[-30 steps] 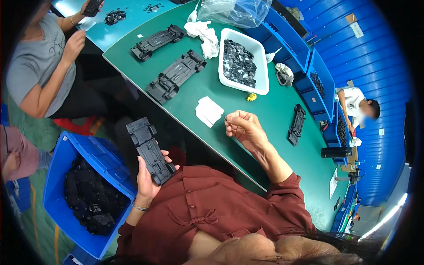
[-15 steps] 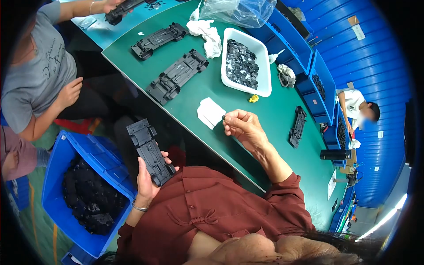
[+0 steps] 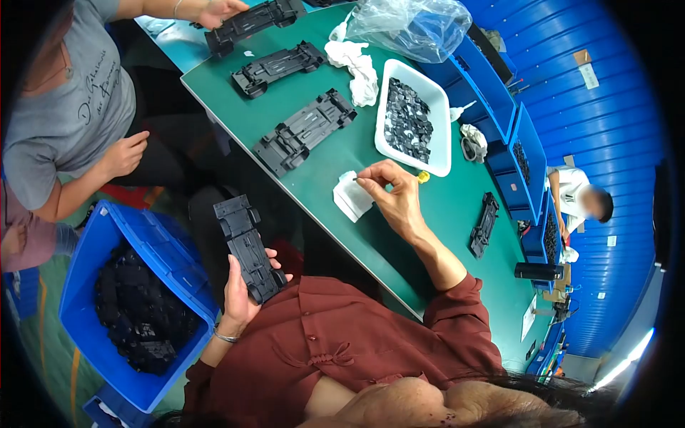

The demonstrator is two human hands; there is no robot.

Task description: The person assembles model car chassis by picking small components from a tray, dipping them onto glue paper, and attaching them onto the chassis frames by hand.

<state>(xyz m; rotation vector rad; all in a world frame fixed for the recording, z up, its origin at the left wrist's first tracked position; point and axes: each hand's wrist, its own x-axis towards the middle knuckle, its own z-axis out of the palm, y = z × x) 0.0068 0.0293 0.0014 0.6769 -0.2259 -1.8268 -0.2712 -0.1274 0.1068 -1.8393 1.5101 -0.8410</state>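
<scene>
A black plastic car chassis (image 3: 250,250) is gripped in my left hand (image 3: 239,292), off the table edge and above my lap. Its underside shows moulded detail, and its wheel wells sit along both sides. My right hand (image 3: 394,196) pinches a tiny dark piece, too small to name, at the fingertips. Those fingertips are over the edge of a small white pad (image 3: 351,202) on the green table (image 3: 321,182). Two more chassis lie nearby, one grey-black chassis (image 3: 305,132) closest and another chassis (image 3: 278,68) behind it.
A white tub (image 3: 447,135) holds many small black parts. A blue crate (image 3: 78,328) of black parts stands at my left. Beyond are a white cloth (image 3: 353,68), a plastic bag (image 3: 410,25), blue bins (image 3: 524,160) and another chassis (image 3: 485,225). A co-worker's hand (image 3: 222,11) holds a chassis.
My right hand has moved onto the white pad, its fingers now bent down over it. My left hand keeps the chassis. The co-worker's chassis has come lower, and the view has shifted slightly.
</scene>
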